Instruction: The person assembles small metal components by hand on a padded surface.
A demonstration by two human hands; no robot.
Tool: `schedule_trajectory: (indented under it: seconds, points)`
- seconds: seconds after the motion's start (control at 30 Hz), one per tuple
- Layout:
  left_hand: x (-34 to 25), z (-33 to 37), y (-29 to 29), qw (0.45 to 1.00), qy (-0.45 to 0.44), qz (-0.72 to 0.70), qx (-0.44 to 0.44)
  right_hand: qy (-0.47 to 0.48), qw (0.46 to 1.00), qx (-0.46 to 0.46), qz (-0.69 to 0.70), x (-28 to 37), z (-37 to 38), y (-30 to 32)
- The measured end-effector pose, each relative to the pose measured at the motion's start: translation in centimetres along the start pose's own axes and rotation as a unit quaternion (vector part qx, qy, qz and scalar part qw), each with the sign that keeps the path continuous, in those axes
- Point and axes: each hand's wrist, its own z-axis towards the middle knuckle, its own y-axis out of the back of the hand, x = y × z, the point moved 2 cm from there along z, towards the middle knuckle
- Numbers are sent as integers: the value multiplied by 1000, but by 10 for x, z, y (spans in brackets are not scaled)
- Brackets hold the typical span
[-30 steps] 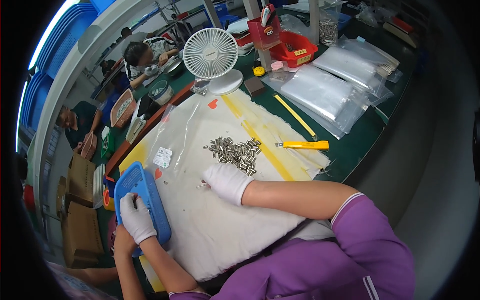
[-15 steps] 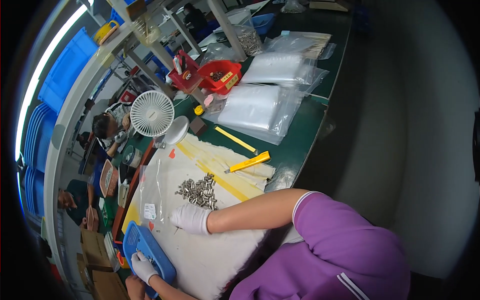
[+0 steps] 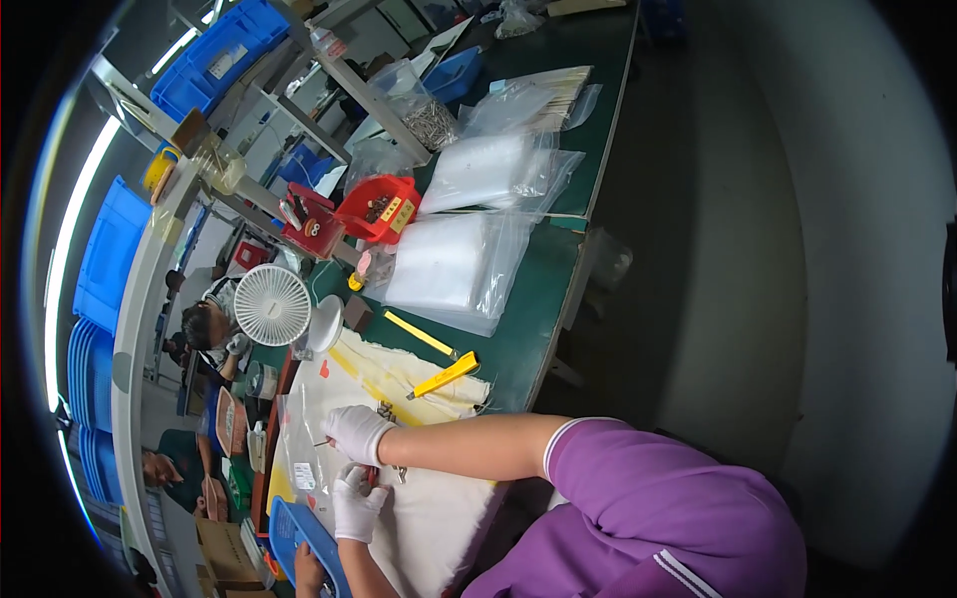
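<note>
Our right hand (image 3: pixel 356 434) pinches a thin rod (image 3: pixel 322 444), its tip toward nine o'clock; our left hand (image 3: pixel 357 505), just below at six, has curled fingers, and we cannot tell whether they grip anything. Small metal pieces (image 3: pixel 386 410) show on the white cloth (image 3: pixel 439 513) at two and four o'clock from the right hand, whose wrist blocks our view between. From there a clear bag lies at nine, the yellow knife (image 3: pixel 444 376) at two, the fan (image 3: pixel 272 305) at eleven, a red bin (image 3: pixel 362 227) at twelve. Another person's bare hand (image 3: pixel 308 570) is at the blue basket (image 3: pixel 283 526), at our left hand's eight.
</note>
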Motion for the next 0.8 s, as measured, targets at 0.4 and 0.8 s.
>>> schedule_trajectory:
  seconds: [0.4, 0.8]
  points:
    - [-26, 31, -2, 993, 62, 100, -18, -9, 999, 46, 23, -8, -1, -2]
    - [-39, -26, 30, 994, 60, 61, -63, 8, 995, 100, -13, 5, -12, -1]
